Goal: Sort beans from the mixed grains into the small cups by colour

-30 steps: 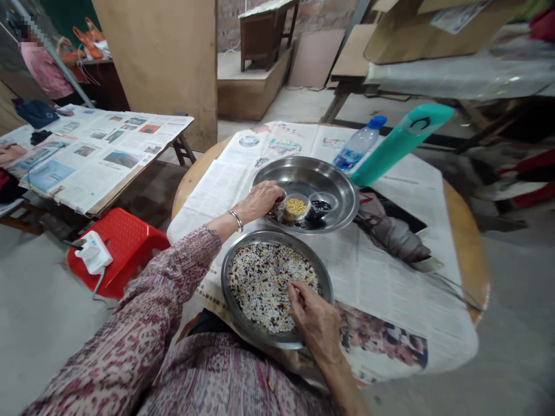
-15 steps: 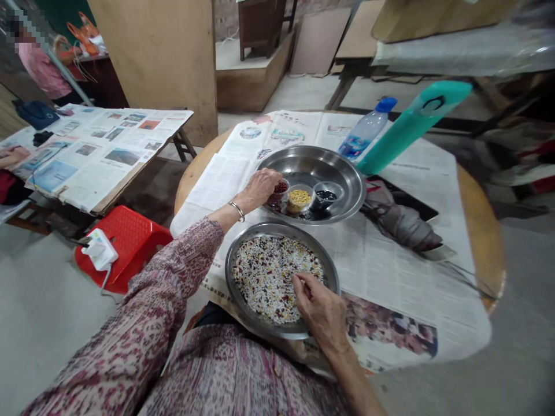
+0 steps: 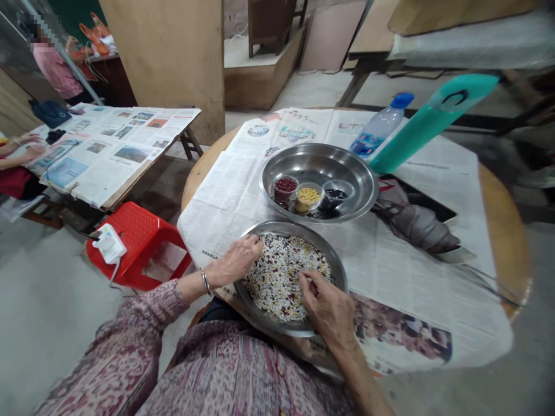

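A steel basin (image 3: 338, 271) near my body holds a mix of white grains with red, yellow and black beans. Over its left rim is my left hand (image 3: 240, 259), fingers bent together with the tips just above the grains. My right hand (image 3: 328, 309) rests over the basin's right side, thumb and fingers pinched. Whatever either hand holds is too small to make out. Behind stands a larger steel basin (image 3: 321, 155) with three clear cups inside: red beans (image 3: 286, 185), yellow beans (image 3: 307, 195) and black beans (image 3: 336, 195).
Newspaper (image 3: 403, 277) covers the round table. A plastic bottle (image 3: 377, 127), a long teal case (image 3: 433, 124) and a folded grey umbrella (image 3: 418, 225) lie right of the larger basin. To the left are a red stool (image 3: 139, 237) with a power strip (image 3: 109, 245), another newspaper-covered table (image 3: 99, 156) and two people.
My left hand has moved from the cup of red beans back to the left rim of the near basin. My right hand stays pinched over the grains. The view has shifted slightly.
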A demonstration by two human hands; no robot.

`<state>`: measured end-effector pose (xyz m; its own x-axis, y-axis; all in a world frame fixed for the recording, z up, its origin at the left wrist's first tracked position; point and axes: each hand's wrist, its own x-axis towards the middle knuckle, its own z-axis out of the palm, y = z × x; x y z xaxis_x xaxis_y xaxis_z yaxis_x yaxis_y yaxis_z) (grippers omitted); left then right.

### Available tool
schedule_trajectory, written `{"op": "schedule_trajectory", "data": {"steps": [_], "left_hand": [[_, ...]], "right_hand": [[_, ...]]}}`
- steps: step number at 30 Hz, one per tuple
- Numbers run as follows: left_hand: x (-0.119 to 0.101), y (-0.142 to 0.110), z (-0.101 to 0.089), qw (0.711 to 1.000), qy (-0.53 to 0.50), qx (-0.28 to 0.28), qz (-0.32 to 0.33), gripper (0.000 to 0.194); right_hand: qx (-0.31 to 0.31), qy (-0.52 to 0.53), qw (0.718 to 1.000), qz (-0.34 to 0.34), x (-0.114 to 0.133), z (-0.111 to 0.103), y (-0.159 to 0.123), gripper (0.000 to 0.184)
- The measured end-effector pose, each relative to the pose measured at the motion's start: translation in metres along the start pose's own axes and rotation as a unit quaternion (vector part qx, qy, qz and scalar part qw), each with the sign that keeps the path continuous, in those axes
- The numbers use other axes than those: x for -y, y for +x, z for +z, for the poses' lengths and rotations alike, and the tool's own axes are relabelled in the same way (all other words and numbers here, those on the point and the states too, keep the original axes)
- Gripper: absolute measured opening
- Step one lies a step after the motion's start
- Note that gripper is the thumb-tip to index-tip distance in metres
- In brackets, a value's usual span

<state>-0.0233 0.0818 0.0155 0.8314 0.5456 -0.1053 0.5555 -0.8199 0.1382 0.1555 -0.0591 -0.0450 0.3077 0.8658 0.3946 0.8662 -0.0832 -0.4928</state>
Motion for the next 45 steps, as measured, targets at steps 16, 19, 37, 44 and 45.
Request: {"op": "schedule_trajectory", "data": {"steps": [16, 19, 37, 44, 45], "left_hand": [[-0.062, -0.014, 0.038, 0.967, -0.022, -0.007, 0.255, 0.02], [-0.051, 0.014, 0.033, 0.967, 0.022, -0.051, 0.248, 0.024], [-0.043, -0.04, 0.01, 0.989, -0.116, 0.086, 0.037, 0.016], [-0.049, 0.0, 0.028, 0.996, -0.084, -0.016, 0.017, 0.02], [-0.05, 0.001, 0.029, 0.997, -0.075, -0.025, 0.008, 0.019]], "right_hand": [[-0.025, 0.055, 0.998, 0.017, -0.004, 0.003, -0.001, 0.029], [-0.054, 0.066, 0.996, 0.016, -0.005, 0.003, -0.001, 0.027], [0.138, 0.037, 0.986, -0.082, 0.017, 0.017, 0.006, 0.024], [0.136, -0.11, 0.981, -0.084, 0.011, 0.0, 0.014, 0.025], [0.136, -0.125, 0.98, -0.081, 0.008, -0.002, 0.016, 0.023]]}}
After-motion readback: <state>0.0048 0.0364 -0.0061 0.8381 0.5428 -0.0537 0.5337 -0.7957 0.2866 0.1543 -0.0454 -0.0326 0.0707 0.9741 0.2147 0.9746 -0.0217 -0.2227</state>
